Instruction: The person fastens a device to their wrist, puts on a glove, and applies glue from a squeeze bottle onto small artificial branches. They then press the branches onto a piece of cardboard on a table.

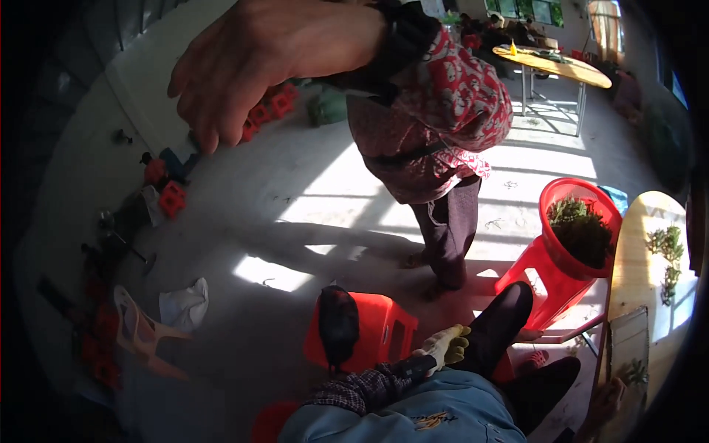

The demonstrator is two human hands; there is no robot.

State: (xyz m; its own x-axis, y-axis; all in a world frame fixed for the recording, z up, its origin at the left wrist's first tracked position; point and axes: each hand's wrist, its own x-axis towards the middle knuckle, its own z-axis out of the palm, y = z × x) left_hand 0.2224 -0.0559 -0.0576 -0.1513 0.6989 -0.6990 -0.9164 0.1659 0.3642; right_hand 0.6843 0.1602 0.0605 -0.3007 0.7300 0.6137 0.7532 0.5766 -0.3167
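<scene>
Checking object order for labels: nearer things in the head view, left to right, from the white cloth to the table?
White cloth → red stool → gloved left hand → red bucket → table. Overlapping things left out.

Blue top (pixel 465 406), checked sleeve (pixel 354 389), pale-gloved hand (pixel 445 347)
</scene>
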